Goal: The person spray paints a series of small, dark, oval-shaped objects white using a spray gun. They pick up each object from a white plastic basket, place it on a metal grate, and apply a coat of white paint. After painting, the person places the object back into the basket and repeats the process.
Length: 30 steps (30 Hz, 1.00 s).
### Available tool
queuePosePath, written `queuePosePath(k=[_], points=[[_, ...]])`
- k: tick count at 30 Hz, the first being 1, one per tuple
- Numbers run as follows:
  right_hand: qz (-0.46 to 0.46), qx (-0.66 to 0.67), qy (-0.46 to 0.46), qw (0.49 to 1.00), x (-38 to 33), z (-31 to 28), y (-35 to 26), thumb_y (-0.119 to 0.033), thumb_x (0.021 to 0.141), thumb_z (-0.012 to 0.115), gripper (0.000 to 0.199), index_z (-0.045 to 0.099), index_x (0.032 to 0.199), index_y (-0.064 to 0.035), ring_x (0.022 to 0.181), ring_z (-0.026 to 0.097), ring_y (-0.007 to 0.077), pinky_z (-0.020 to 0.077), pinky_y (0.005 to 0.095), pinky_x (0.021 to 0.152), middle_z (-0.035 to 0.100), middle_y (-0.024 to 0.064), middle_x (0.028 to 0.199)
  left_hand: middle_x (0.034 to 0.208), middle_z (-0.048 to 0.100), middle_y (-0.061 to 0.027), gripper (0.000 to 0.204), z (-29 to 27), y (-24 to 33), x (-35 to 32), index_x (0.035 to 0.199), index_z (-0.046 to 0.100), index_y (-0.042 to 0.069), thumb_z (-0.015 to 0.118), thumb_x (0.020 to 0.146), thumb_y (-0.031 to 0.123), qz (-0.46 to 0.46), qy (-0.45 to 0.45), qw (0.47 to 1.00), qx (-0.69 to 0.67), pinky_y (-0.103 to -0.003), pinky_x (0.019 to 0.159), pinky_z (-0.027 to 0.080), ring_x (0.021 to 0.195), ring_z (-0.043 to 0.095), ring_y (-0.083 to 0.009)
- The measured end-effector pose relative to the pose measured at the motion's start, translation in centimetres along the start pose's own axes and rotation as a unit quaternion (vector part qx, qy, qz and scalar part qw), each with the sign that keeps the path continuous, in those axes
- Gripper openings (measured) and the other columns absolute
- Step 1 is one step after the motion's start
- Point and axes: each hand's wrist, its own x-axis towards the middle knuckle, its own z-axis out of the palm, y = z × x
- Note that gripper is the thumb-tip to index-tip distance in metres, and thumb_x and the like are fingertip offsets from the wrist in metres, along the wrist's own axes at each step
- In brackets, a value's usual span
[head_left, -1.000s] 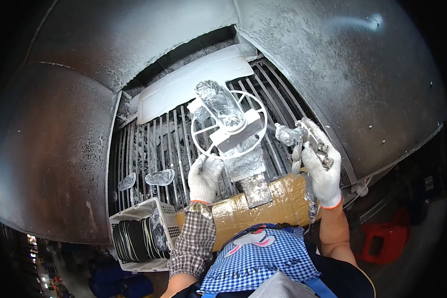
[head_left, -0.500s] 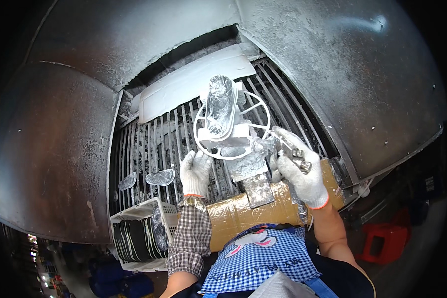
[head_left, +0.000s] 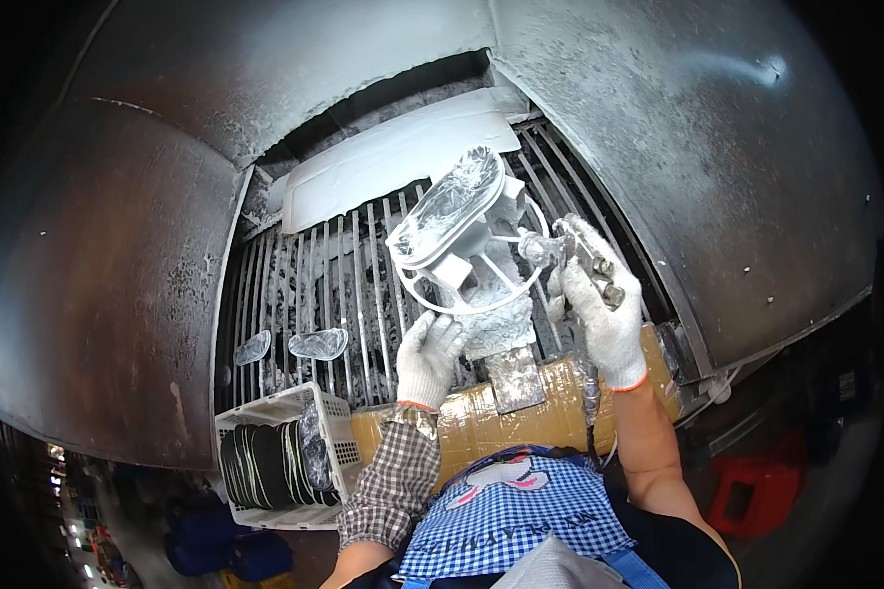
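Note:
A white-gloved left hand of mine (head_left: 429,359) lies just below the near rim of a white-coated spoked turntable wheel (head_left: 519,297). Its fingers are stretched out, and whether they touch the rim I cannot tell. On the wheel's stand rests a shoe-sole-shaped piece (head_left: 452,208) under shiny clear film, lying aslant with its far end to the right. My right hand (head_left: 607,319), also gloved, is wrapped round a metal spray gun (head_left: 540,248) at the wheel's right side. The gun's nozzle points left toward the sole; part of its body is hidden by the fingers.
Two film-covered sole-shaped pieces (head_left: 318,344) lie on the metal bars (head_left: 365,265) at left. A white plastic basket (head_left: 342,424) holds dark soles upright. A white board (head_left: 393,157) lies at the back. Metal booth walls (head_left: 697,196) rise around; a tan taped edge (head_left: 570,398) runs in front.
The wheel has turned, swinging the sole from nearly straight to aslant. My left hand has moved right along the near rim. My right hand with the spray gun has risen slightly.

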Motion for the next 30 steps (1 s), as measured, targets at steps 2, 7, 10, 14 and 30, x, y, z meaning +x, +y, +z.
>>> queuePosePath(k=[2,7,10,14,30], points=[[0.000,-0.009,0.010,1.000,0.0,-0.2,0.0,-0.008,0.103,0.068,0.055,0.050,0.153,0.0070,0.072,0.063,0.0051,0.0546,0.0217,0.066,0.070,0.0044,0.097,0.138,0.063,-0.0257,0.045,1.1,-0.1,-0.7,0.143,0.053,-0.003,0.054,0.107,0.024,-0.011,-0.023,1.000,-0.011,-0.051,0.105,0.056,0.122,0.064,-0.0396],[-0.014,-0.021,0.029,0.999,-0.3,-0.3,-0.5,-0.008,0.105,0.066,0.055,0.048,0.154,0.0090,0.076,0.063,0.0059,0.0533,0.0218,0.070,0.071,0.0048,0.100,0.143,0.059,-0.0279,0.048,1.7,-0.2,-1.0,0.146,0.050,-0.005,0.056,0.107,0.023,-0.007,-0.070,0.997,-0.014,-0.054,0.109,0.054,0.128,0.062,-0.0422],[-0.050,-0.075,0.035,0.995,-1.0,-0.3,-0.9,-0.006,0.105,0.064,0.056,0.045,0.155,0.0098,0.077,0.061,0.0054,0.0515,0.0223,0.069,0.072,0.0046,0.102,0.145,0.058,-0.0290,0.049,2.0,-0.3,-1.2,0.147,0.049,-0.005,0.057,0.106,0.021,-0.010,-0.066,0.998,-0.016,-0.054,0.109,0.054,0.129,0.062,-0.0431],[-0.040,-0.108,0.012,0.993,-1.8,0.5,-1.4,-0.004,0.103,0.065,0.057,0.047,0.156,0.0067,0.078,0.059,0.0045,0.0511,0.0220,0.070,0.073,0.0054,0.105,0.144,0.058,-0.0296,0.050,1.8,-0.3,-1.0,0.146,0.048,-0.005,0.059,0.105,0.021,-0.008,-0.066,0.998,-0.016,-0.053,0.109,0.055,0.129,0.062,-0.0437],[0.003,-0.087,-0.032,0.996,-3.4,-1.9,2.8,-0.010,0.104,0.069,0.061,0.046,0.158,0.0050,0.099,0.064,0.0064,0.0534,0.0238,0.086,0.073,0.0107,0.126,0.110,0.073,-0.0175,0.028,3.4,-0.4,-3.0,0.124,0.065,-0.001,0.063,0.105,0.019,-0.016,-0.024,0.995,0.091,-0.042,0.087,0.062,0.099,0.072,-0.0327]])
